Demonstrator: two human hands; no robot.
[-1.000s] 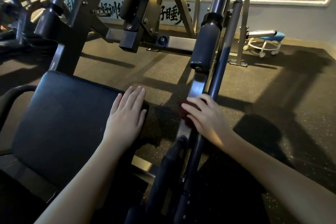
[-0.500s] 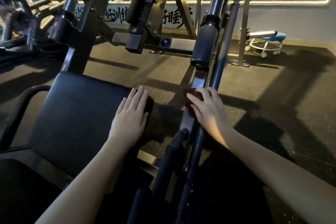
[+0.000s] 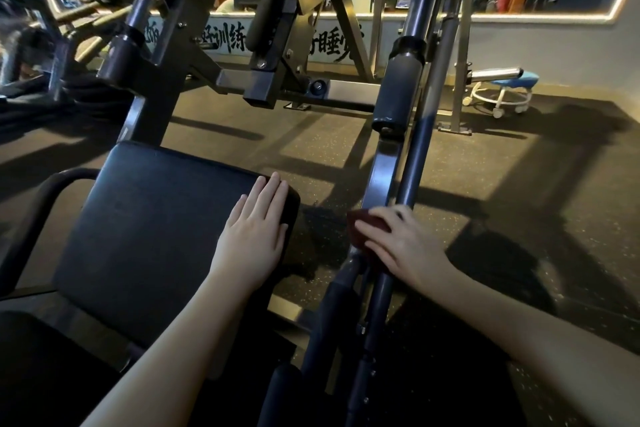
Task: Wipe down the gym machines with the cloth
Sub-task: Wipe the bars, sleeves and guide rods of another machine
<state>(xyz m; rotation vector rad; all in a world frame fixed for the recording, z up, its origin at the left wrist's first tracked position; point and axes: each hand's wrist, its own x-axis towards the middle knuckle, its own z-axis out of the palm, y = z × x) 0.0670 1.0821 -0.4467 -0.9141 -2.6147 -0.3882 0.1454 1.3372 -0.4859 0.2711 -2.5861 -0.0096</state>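
A dark red cloth (image 3: 366, 228) lies against the slanted metal arm (image 3: 382, 166) of the gym machine, mostly hidden under my right hand (image 3: 403, 246). That hand presses the cloth onto the arm with fingers laid over it. My left hand (image 3: 254, 236) rests flat, fingers straight, on the right corner of the black padded seat (image 3: 149, 225). A black foam grip (image 3: 398, 87) sits higher up the same arm.
More dark steel frame members and bars (image 3: 166, 31) rise ahead and to the left. A blue stool on a white wheeled ring (image 3: 502, 94) stands far right by the wall. Speckled rubber floor (image 3: 519, 184) spreads between and to the right of the machines.
My right hand slid the cloth a little up the slanted arm, then sits about the same. My left hand has stayed flat on the seat corner. The view shifted slightly.
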